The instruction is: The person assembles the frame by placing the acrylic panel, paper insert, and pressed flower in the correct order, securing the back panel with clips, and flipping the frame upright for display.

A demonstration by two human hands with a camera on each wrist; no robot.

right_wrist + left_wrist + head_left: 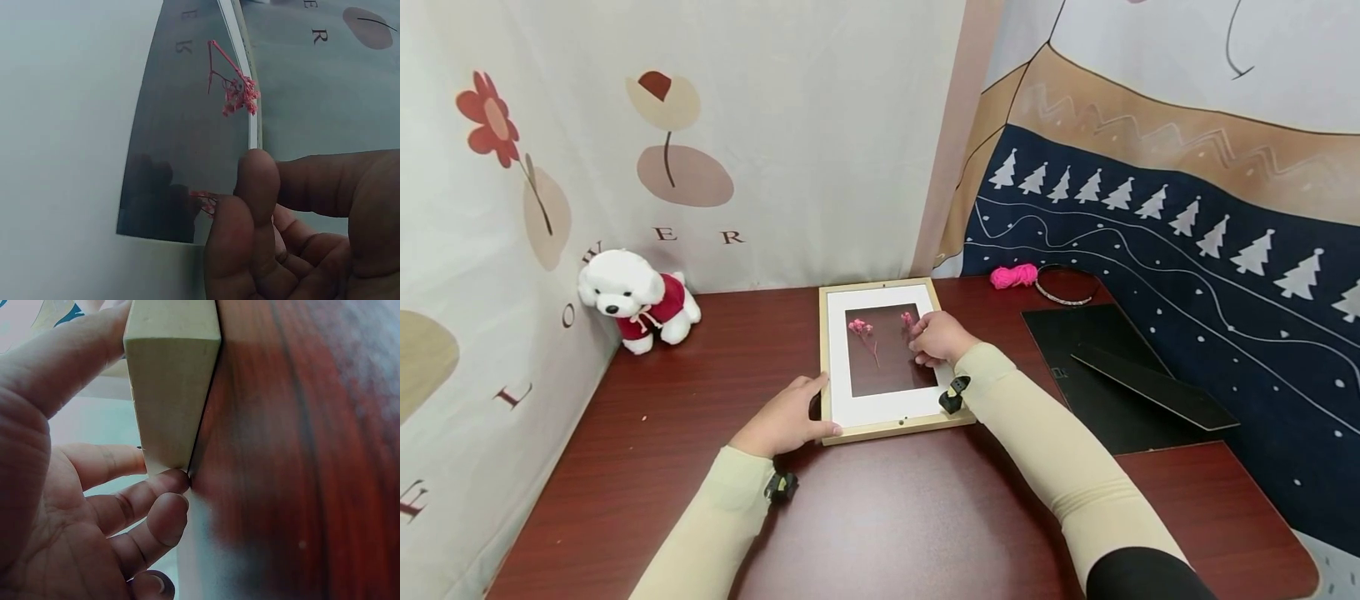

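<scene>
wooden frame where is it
In the head view, the wooden frame lies centrally on the table, left hand at its left, black board at its right.

The right hand (300,250) pinched a mostly hidden pink sprig (203,201) over the dark pane (181,125); another sprig (237,97) lay beyond.

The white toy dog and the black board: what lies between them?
In the head view, the wooden frame lies between them, with the right hand over it.
</scene>
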